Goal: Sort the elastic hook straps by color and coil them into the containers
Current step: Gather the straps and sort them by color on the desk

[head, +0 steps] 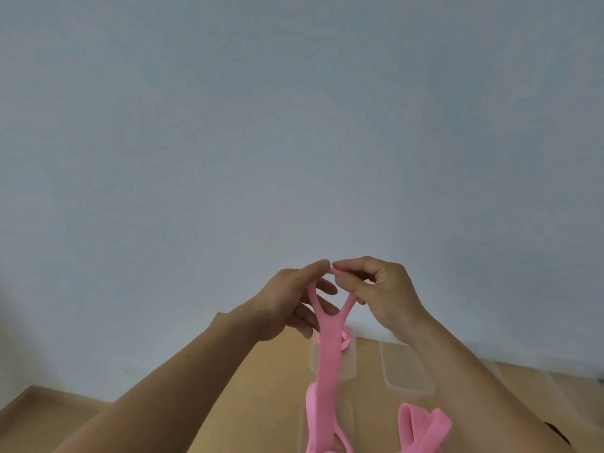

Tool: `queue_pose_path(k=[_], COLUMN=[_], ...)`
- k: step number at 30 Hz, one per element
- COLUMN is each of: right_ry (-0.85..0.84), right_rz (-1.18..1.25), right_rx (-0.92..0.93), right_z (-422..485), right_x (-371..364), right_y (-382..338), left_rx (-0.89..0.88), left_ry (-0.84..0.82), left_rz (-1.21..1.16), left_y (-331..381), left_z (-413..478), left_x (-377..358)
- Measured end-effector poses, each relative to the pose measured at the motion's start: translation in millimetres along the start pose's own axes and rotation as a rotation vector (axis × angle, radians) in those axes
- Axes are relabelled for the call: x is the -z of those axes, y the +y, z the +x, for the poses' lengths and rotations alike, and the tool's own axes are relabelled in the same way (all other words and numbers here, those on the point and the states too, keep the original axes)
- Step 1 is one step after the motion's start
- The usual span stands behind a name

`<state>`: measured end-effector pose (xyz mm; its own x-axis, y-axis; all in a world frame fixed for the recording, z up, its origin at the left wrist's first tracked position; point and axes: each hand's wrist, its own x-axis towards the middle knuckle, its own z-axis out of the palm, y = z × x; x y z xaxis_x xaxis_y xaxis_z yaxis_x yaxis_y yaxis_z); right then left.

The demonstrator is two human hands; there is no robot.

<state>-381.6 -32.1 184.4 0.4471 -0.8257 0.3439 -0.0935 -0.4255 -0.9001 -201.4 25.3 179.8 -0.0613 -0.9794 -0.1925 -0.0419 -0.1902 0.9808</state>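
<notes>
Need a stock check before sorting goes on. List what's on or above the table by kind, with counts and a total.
Pink straps: at least 3, namely the held strap, a loose bundle and a coil in a container
Clear containers: 2 clearly seen, the far container and the empty container
Hands: 2, left hand and right hand
Total: 7

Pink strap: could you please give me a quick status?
Both hands, left and right, pinch pink strap raised. Containers on table. Nothing in the way.

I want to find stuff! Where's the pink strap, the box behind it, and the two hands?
pink strap [327, 358], head view, on its flat hanging band
clear box [349, 361], head view, on its right wall
left hand [291, 304], head view, on the palm
right hand [387, 289], head view, on its back
</notes>
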Motion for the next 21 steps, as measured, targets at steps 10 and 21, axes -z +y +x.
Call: queue_pose_path(k=[10, 21], right_ry=[-0.015, 0.019], right_rz=[-0.131, -0.27], right_rx=[-0.01, 0.021], right_z=[-6.8, -3.5], right_x=[1.4, 10.9], right_y=[14.5, 18.6], left_rx=[-0.126, -0.155], left_ry=[0.012, 0.016], left_rz=[-0.118, -0.066], left_y=[-6.0, -17.5], left_z=[7.3, 13.8], left_x=[-3.5, -6.7])
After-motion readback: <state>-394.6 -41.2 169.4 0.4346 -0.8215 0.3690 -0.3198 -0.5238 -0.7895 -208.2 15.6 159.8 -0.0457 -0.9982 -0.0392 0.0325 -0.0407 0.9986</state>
